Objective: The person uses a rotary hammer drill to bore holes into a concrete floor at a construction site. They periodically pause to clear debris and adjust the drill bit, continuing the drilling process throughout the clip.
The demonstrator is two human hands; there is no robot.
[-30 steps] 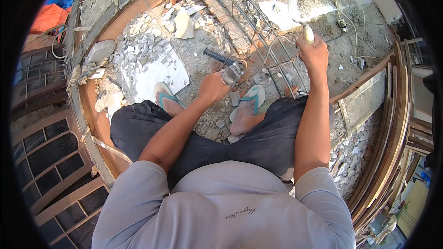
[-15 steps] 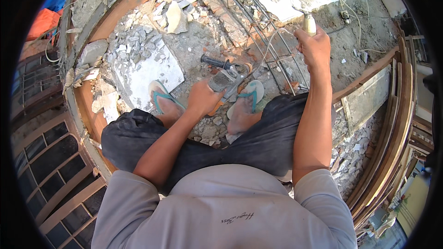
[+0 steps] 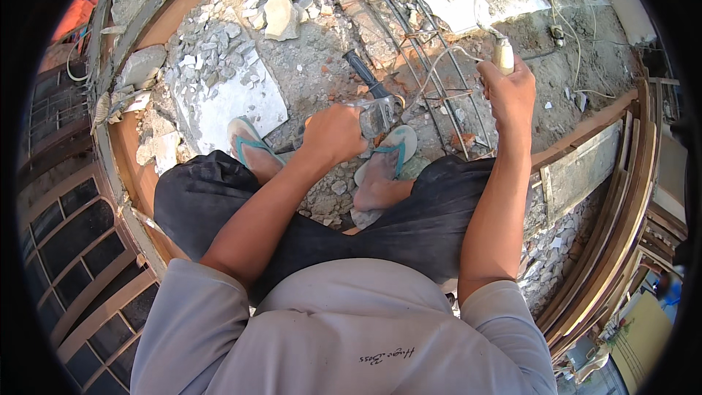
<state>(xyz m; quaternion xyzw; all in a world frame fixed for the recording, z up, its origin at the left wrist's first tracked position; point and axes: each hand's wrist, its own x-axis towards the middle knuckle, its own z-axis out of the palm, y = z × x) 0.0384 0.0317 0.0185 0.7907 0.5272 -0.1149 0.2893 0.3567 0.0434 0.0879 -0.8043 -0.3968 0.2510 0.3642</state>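
Note:
My left hand (image 3: 335, 134) is wrapped round a grey power tool (image 3: 376, 118), held low between my feet. Its black side handle (image 3: 363, 72) points up and away; the hand hides much of the body, so its exact kind is unclear. On the right, my right hand (image 3: 510, 96) grips the pale yellowish handle of a trowel (image 3: 503, 55). A bent metal neck leads from that handle to a narrow, light-coloured blade pointing away from me, seen nearly edge-on.
Steel rebar framing (image 3: 431, 66) crosses the ground between the tools. A white slab (image 3: 241, 99) bears grey rubble (image 3: 208, 58) at left. A pale cable (image 3: 433, 66) runs over the rebar. Stacked wooden boards (image 3: 621, 205) stand at right, a window frame (image 3: 80, 249) at left. My sandalled feet (image 3: 384, 168) are close by.
My left hand has turned the power tool, so its side handle now points more away from me. The right hand with the trowel has shifted slightly right and nearer.

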